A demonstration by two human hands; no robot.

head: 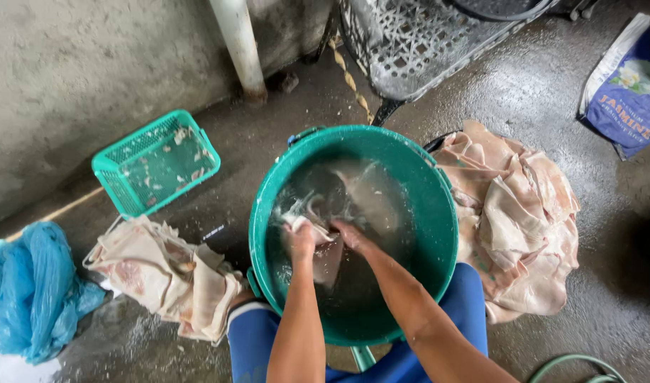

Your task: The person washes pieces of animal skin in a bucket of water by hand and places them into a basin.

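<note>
Two hands in one green basin of murky water, working a pale skin piece.

Left hand fingers curl around it, right hand pinches its edge. Looks limp, wet, slippery; best gripped by a bunched fold. Two heaps wait: 3 o'clock and 9 o'clock. One mesh basket at 10.

glossy green plastic tub, wet rough concrete floor

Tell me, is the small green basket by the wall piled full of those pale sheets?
No, the small green basket holds only a few scraps; the pale sheets lie in heaps on the floor.
</note>
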